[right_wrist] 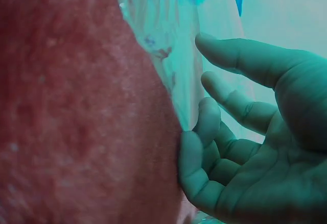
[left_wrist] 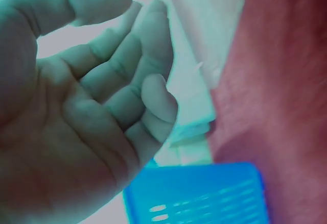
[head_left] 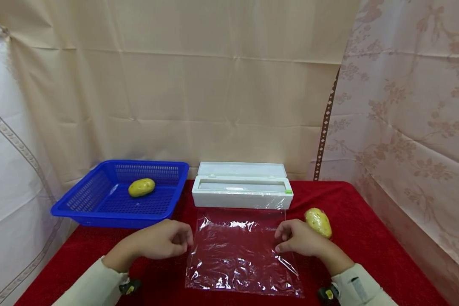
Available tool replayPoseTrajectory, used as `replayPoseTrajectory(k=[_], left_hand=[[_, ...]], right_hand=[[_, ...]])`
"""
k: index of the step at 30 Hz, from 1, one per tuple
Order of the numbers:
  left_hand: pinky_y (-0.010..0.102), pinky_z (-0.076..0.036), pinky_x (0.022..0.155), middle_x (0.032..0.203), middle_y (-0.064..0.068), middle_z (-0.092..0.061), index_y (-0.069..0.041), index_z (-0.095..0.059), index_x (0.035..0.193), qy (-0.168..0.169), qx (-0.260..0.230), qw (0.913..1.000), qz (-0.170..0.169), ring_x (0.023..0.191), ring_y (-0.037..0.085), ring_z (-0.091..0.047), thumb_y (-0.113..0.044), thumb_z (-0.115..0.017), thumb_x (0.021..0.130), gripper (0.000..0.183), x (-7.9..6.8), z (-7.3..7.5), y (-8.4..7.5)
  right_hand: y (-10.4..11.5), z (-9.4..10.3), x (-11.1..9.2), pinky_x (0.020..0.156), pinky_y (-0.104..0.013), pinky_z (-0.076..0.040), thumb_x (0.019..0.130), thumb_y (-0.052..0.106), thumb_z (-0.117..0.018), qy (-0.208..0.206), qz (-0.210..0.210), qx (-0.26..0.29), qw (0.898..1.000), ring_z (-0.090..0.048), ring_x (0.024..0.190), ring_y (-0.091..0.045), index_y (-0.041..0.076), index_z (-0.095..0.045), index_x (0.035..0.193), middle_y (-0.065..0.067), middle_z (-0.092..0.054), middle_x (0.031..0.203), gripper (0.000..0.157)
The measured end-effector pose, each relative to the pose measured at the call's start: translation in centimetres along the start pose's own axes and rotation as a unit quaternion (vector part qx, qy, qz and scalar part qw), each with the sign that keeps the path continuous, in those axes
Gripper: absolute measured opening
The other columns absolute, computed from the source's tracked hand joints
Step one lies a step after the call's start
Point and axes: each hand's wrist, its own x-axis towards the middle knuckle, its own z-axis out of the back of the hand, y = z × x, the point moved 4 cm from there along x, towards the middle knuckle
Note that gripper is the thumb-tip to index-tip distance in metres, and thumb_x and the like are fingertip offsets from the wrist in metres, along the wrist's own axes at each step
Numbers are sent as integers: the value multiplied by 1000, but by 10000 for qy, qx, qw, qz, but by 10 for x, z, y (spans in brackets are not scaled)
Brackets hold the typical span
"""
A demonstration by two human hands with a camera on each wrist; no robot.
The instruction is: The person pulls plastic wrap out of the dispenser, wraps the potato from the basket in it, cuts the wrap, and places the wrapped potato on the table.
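Observation:
A sheet of clear plastic wrap (head_left: pixel 241 255) lies spread on the red cloth, its far end reaching the front of a white wrap dispenser box (head_left: pixel 242 199) whose lid is raised. My left hand (head_left: pixel 164 239) is at the sheet's left edge, fingers loosely bent and nothing between them; the left wrist view shows its bare palm. At the right edge, my right hand (head_left: pixel 300 239) overlaps the sheet in the head view, thumb and fingers apart and holding nothing. Just beyond that hand lies a potato (head_left: pixel 318 222) covered in shiny wrap.
A blue plastic basket (head_left: pixel 118 219) stands at the back left with another potato (head_left: pixel 141 187) inside. Beige curtain (head_left: pixel 222 93) hangs behind the red-covered table (head_left: pixel 371 255), and patterned cloth (head_left: pixel 417 127) drapes the right side. A green slider (head_left: pixel 288 191) sits on the box's right end.

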Motion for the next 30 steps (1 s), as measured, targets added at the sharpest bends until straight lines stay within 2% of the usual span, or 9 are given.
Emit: replayPoseTrajectory(k=[4, 7, 11, 14, 19, 24, 30], left_hand=[[28, -54, 72, 87, -6, -70, -18, -67, 100, -399, -155, 9990, 87, 82, 11, -65, -11, -70, 94, 9, 5, 29, -1], [29, -56, 76, 93, -1, -72, -13, -67, 105, -838, -393, 9957, 65, 88, 15, -68, -11, -70, 96, 10, 9, 54, 0], [28, -57, 81, 101, 10, -73, -7, -67, 109, -1602, -706, 9845, 61, 93, 20, -70, -11, -72, 96, 15, 14, 88, 5], [26, -56, 84, 107, 14, -74, -5, -67, 112, -2117, -685, 9745, 283, 97, 20, -70, -14, -72, 96, 19, 16, 113, 13], [26, -53, 89, 119, 16, -72, -2, -65, 120, -2570, -419, 9628, 718, 106, 21, -69, -18, -69, 99, 27, 25, 150, 33], [28, -50, 89, 124, 20, -69, -1, -63, 124, -2793, -330, 9546, 983, 106, 20, -66, -21, -67, 100, 31, 36, 173, 56], [17, -49, 80, 121, 20, -70, 0, -64, 122, -3198, -348, 9396, 1166, 91, 2, -61, -22, -70, 99, 33, 42, 186, 89]], right_hand=[[-7, -2, 1, 63, -25, -46, 77, 17, -90, 55, -180, 175, 9997, -54, 76, -16, 6, -69, 96, -2, -59, 80, 30], [-10, -2, 1, 63, -25, -46, 76, 16, -90, 56, -165, 269, 9995, -54, 75, -15, 5, -69, 95, -3, -58, 80, 30], [-12, -2, 1, 62, -24, -46, 76, 15, -90, 39, -124, 328, 9994, -53, 74, -14, 5, -70, 95, -4, -58, 80, 30], [-13, -2, 2, 61, -23, -46, 76, 15, -90, 16, -107, 373, 9992, -53, 74, -13, 4, -70, 95, -5, -58, 80, 30], [-13, -1, 1, 62, -24, -46, 76, 16, -90, -1, -151, 437, 9989, -53, 75, -14, 4, -71, 95, -4, -58, 81, 30], [-14, -1, -1, 62, -23, -46, 76, 15, -90, -39, -178, 397, 9990, -52, 74, -12, 4, -71, 94, -2, -57, 79, 29], [-14, -2, 0, 62, -24, -46, 76, 15, -90, -32, -194, 447, 9988, -53, 73, -13, 4, -71, 94, -2, -58, 79, 29]])
